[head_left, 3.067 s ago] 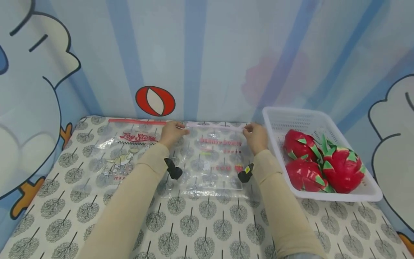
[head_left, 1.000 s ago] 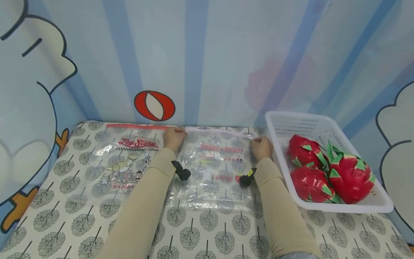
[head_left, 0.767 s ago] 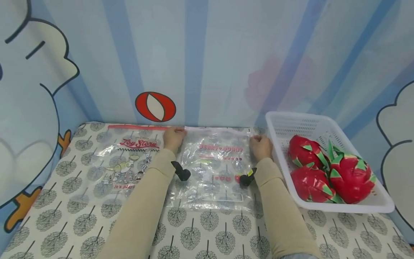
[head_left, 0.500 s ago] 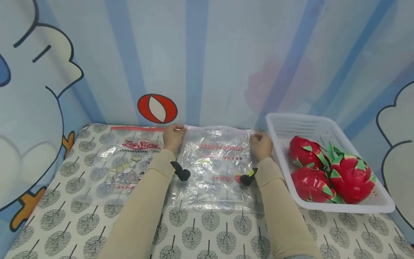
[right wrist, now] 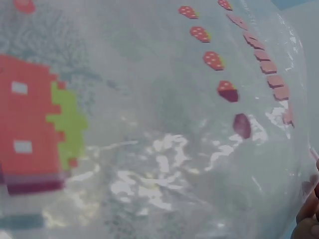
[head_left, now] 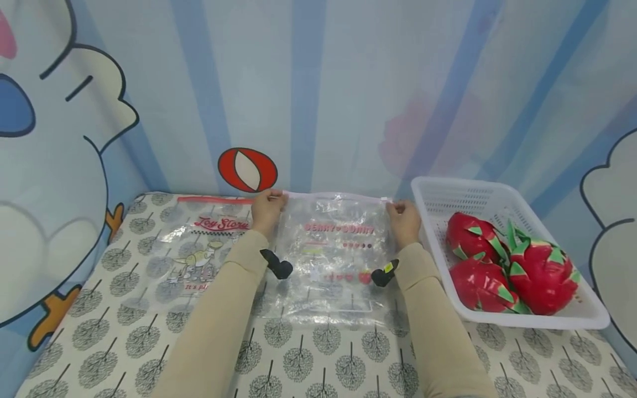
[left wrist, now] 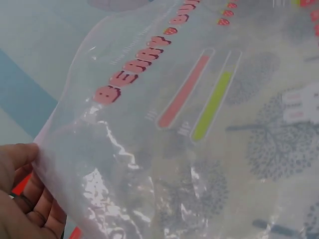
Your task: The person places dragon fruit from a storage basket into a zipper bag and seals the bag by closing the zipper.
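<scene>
A clear zip bag (head_left: 333,260) with pink lettering and strawberry prints lies in front of me, its pale pink top edge lifted toward the wall. My left hand (head_left: 267,213) pinches the top left corner; in the left wrist view, thumb and fingers (left wrist: 22,152) grip that edge. At the top right corner, my right hand (head_left: 404,222) holds the bag between thumb and fingers, close to a small white slider (head_left: 384,199). Only a few right-hand fingers (right wrist: 309,224) show at the edge of the right wrist view. The film looks wrinkled and shiny between both hands.
Left of it lies another clear bag (head_left: 199,254) with a red zip strip and "Toy Story" print, partly under my left sleeve. A white plastic basket (head_left: 592,298) on the right holds three red dragon fruits (head_left: 539,276). A printed curtain wall (head_left: 343,110) stands behind the patterned tablecloth (head_left: 318,359).
Since one second ago both hands have raised the bag's top edge off the cloth, and its right corner has come up. Earlier, the right hand shifted slightly to the right. The basket stays put.
</scene>
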A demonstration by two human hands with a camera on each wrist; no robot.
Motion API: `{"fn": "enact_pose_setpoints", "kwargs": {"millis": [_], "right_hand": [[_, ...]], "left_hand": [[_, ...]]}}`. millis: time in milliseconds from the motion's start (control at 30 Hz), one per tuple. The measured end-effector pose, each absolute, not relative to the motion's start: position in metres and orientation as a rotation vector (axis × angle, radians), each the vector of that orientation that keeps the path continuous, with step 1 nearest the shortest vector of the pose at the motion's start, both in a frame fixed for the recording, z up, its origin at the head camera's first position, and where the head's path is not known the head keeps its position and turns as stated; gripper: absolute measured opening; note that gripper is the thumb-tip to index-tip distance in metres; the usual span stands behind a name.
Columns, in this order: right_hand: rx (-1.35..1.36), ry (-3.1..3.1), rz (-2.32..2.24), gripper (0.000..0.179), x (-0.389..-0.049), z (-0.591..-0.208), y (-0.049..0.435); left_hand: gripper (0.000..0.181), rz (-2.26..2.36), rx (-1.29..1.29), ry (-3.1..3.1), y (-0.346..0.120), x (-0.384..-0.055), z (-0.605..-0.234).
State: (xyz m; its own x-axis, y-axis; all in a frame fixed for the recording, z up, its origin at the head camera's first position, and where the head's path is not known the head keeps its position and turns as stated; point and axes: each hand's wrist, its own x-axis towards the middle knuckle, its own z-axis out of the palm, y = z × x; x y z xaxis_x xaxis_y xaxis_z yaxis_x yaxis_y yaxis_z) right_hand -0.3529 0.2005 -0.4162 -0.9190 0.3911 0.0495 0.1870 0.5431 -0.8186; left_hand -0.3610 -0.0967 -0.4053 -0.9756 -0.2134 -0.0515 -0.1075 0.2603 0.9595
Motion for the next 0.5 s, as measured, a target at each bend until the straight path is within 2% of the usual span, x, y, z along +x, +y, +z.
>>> {"fn": "enact_pose_setpoints", "kwargs": {"millis": [500], "right_hand": [[-0.309,-2.541,1.289,0.039,-0.341,-0.398,0.192]], "left_hand": [[0.028,-2.037,0.255,-2.248,-0.106,-0.351,-0.393]]}}
